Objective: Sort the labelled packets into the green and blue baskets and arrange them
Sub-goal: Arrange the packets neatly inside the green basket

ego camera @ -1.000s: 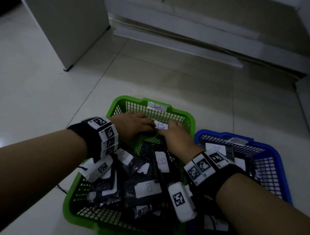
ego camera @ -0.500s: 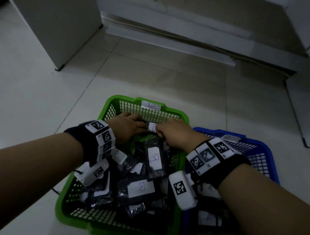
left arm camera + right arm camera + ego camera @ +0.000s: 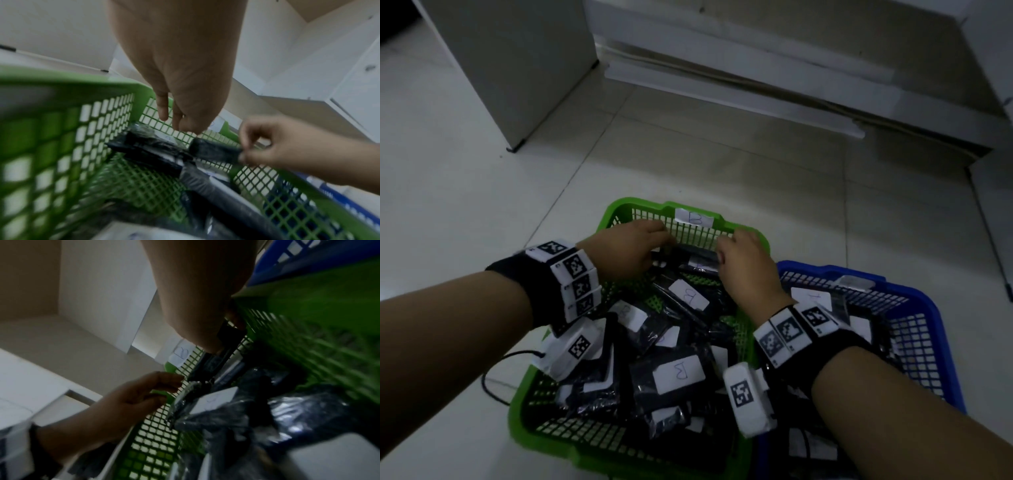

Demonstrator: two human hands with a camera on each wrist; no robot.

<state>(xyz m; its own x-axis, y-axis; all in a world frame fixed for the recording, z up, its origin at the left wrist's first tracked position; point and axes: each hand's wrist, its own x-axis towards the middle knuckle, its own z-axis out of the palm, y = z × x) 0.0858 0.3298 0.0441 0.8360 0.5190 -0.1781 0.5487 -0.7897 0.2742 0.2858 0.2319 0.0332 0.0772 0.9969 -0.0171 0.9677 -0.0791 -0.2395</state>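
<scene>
Right hand (image 3: pixel 273 146) fingers pinch a black packet (image 3: pixel 216 151) upright against the green basket (image 3: pixel 743 229) far wall, probably lining a row; left hand (image 3: pixel 633 246) fingers loose.

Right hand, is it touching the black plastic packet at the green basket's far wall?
Touching: the left wrist view shows the right hand pinching the black plastic packet's end.

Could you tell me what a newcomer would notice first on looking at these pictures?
Probably the bright green basket on the pale floor, heaped with black packets bearing white B labels, such as one near its front. Next, both hands at its far wall: the right hand pinches a black packet, the left hand beside it. The blue basket touches the green one's right side.
</scene>
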